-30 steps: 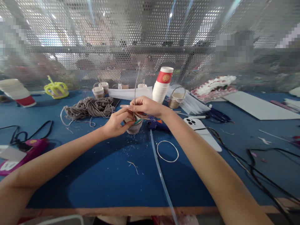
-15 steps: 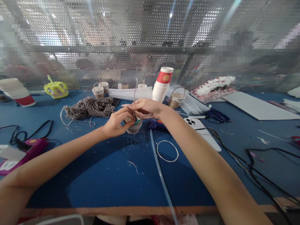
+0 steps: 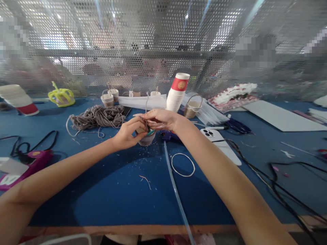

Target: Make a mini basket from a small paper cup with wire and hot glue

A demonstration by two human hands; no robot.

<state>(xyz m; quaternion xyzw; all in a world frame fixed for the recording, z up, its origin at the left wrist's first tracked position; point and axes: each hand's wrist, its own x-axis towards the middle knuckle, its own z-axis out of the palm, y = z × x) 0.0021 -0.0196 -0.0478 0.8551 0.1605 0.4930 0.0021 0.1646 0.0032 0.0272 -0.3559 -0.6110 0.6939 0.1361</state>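
A small grey-wrapped cup [image 3: 146,141] stands on the blue table under both of my hands. My left hand [image 3: 129,134] is closed at the cup's left rim, thumb low and fingers bent over the opening. A teal piece [image 3: 151,132], too small to name, shows at the rim beside the left thumb. From the right, my right hand [image 3: 163,119] reaches over the cup, its fingertips pinched together around a thin grey cord [image 3: 146,103] that sticks up above them. The fingers hide most of the cup's inside and the cord's lower end.
Behind the left hand lies a grey yarn bundle [image 3: 98,117]. A paper cup stack [image 3: 176,93] and a small handled basket [image 3: 192,108] stand behind the right. A blue glue gun [image 3: 170,136] with a long glue stick [image 3: 176,194], a string ring [image 3: 183,165] and a phone [image 3: 208,133] lie nearby.
My right hand has dropped slightly toward the cup, and the cord's upper tip sits a little lower. My left hand keeps its place at the rim.
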